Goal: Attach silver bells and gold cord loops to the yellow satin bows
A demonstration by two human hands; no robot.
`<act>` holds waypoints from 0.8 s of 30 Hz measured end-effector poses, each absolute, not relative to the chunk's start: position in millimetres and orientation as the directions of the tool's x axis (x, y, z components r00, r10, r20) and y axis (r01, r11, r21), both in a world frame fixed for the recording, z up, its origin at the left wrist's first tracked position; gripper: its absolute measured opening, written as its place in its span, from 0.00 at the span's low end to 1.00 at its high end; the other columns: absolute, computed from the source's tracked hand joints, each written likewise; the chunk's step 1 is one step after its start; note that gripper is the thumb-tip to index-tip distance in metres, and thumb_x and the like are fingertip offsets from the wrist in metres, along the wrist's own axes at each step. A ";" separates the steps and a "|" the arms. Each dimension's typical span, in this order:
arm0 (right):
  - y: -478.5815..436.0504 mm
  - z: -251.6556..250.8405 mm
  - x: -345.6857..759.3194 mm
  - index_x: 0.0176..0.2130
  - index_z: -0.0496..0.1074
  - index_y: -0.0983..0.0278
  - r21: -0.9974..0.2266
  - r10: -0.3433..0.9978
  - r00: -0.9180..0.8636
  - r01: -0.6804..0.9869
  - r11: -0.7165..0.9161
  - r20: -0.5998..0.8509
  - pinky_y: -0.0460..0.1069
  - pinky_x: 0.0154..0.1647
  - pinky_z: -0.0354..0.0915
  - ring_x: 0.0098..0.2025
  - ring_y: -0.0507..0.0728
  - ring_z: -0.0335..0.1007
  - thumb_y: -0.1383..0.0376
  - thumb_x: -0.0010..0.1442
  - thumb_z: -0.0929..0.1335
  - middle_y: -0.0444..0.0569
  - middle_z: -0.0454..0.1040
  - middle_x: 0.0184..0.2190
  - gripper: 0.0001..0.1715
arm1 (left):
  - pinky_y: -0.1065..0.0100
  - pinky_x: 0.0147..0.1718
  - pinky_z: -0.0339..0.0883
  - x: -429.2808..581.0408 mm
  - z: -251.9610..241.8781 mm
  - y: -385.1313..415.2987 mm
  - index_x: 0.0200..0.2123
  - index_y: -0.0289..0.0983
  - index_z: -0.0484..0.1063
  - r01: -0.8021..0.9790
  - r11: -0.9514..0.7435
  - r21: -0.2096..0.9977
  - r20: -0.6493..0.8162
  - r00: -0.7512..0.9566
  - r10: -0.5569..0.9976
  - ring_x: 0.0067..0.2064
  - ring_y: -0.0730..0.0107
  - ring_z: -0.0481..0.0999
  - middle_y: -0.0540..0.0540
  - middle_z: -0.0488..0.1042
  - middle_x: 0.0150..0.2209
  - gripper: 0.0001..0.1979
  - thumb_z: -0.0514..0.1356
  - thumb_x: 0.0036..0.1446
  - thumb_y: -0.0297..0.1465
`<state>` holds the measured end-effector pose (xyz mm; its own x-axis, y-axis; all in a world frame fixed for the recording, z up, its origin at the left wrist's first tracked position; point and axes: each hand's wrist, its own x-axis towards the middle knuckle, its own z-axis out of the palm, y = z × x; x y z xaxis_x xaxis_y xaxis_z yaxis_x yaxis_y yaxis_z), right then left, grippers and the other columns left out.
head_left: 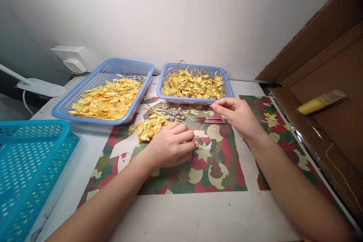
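My left hand (171, 144) rests on the patterned paper (215, 174) with its fingers curled tight round something small and yellow that I cannot make out. A thin gold wire (203, 126) runs from that hand up to my right hand (238, 115), whose fingertips pinch its upper end. Just left of my left hand lies a small heap of yellow ribbon bows (149, 126). Small silver beads (174, 113) and loose gold wires lie behind it. Red snips (211, 120) lie flat under my right hand.
Two pale blue baskets stand at the back: the left basket (93, 79) holds yellow bows, the right basket (195, 101) holds bows with gold wire loops. A turquoise basket (31, 159) is at the near left. A brown cardboard box (326, 94) with a yellow roll (320, 103) flanks the right.
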<state>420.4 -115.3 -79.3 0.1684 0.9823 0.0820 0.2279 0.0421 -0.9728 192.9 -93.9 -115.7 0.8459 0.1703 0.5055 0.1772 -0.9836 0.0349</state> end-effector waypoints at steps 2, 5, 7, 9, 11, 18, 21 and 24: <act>-114.8 -79.2 421.6 0.28 0.78 0.62 -0.975 0.987 0.151 0.223 0.023 0.058 0.49 0.34 0.67 0.33 0.54 0.70 0.56 0.50 0.74 0.46 0.77 0.28 0.11 | 0.64 0.31 0.56 193.7 -115.3 -96.7 0.29 0.39 0.67 0.171 -0.981 0.093 0.473 0.860 0.195 0.31 0.67 0.63 0.49 0.71 0.28 0.04 0.56 0.56 0.25; -113.4 -80.9 420.8 0.27 0.77 0.62 -0.982 0.990 0.144 0.189 -0.024 0.004 0.49 0.31 0.66 0.31 0.54 0.69 0.57 0.49 0.74 0.46 0.76 0.27 0.11 | 0.64 0.29 0.56 194.5 -115.6 -97.7 0.29 0.39 0.68 0.169 -0.964 0.205 0.393 0.888 0.239 0.30 0.67 0.63 0.49 0.71 0.28 0.02 0.57 0.53 0.26; -111.8 -83.3 420.3 0.26 0.76 0.62 -0.985 0.988 0.150 0.165 -0.051 -0.027 0.49 0.30 0.66 0.30 0.53 0.69 0.57 0.49 0.74 0.46 0.76 0.27 0.11 | 0.65 0.29 0.57 194.8 -116.5 -96.7 0.28 0.38 0.67 0.173 -0.946 0.275 0.354 0.896 0.267 0.30 0.67 0.63 0.48 0.71 0.28 0.03 0.56 0.51 0.25; -109.9 -86.2 420.7 0.26 0.77 0.62 -0.985 0.987 0.159 0.163 -0.058 -0.031 0.49 0.31 0.66 0.30 0.53 0.69 0.58 0.48 0.74 0.45 0.77 0.26 0.10 | 0.65 0.30 0.58 194.7 -117.7 -95.5 0.28 0.38 0.66 0.190 -0.927 0.323 0.329 0.896 0.298 0.30 0.67 0.63 0.48 0.70 0.28 0.03 0.55 0.51 0.25; -108.1 -89.4 421.8 0.26 0.77 0.63 -0.984 0.987 0.162 0.171 -0.049 -0.021 0.49 0.32 0.66 0.30 0.53 0.69 0.58 0.48 0.75 0.45 0.76 0.26 0.10 | 0.65 0.30 0.59 194.5 -118.6 -94.7 0.29 0.38 0.67 0.211 -0.914 0.348 0.304 0.896 0.323 0.30 0.66 0.62 0.48 0.69 0.27 0.04 0.54 0.51 0.25; -104.7 -98.9 422.5 0.27 0.76 0.64 -0.989 0.983 0.165 0.107 -0.099 -0.080 0.48 0.30 0.67 0.29 0.53 0.70 0.56 0.46 0.75 0.45 0.76 0.26 0.14 | 0.65 0.30 0.57 194.2 -120.6 -94.2 0.27 0.38 0.66 0.215 -0.871 0.441 0.290 0.884 0.366 0.30 0.67 0.61 0.48 0.68 0.26 0.03 0.56 0.48 0.25; -103.9 -100.6 422.3 0.26 0.75 0.64 -0.991 0.979 0.166 0.053 -0.124 -0.114 0.47 0.31 0.67 0.29 0.52 0.69 0.57 0.46 0.76 0.44 0.74 0.26 0.14 | 0.65 0.31 0.59 194.9 -122.4 -94.1 0.27 0.38 0.65 0.206 -0.843 0.496 0.309 0.866 0.393 0.30 0.69 0.62 0.49 0.69 0.27 0.04 0.56 0.49 0.24; -104.2 -99.1 422.1 0.27 0.75 0.64 -0.984 0.976 0.125 -0.040 -0.173 -0.177 0.47 0.34 0.69 0.30 0.51 0.71 0.58 0.48 0.76 0.45 0.76 0.28 0.12 | 0.65 0.33 0.60 195.1 -124.5 -93.8 0.28 0.38 0.65 0.218 -0.823 0.524 0.313 0.849 0.425 0.31 0.68 0.64 0.49 0.70 0.28 0.04 0.56 0.53 0.24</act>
<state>422.1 -104.2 -99.1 0.1255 0.9762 -0.1770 -0.0396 -0.1733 -0.9841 195.1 -93.8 -124.5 0.8492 0.4250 0.3134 0.2185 -0.8231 0.5242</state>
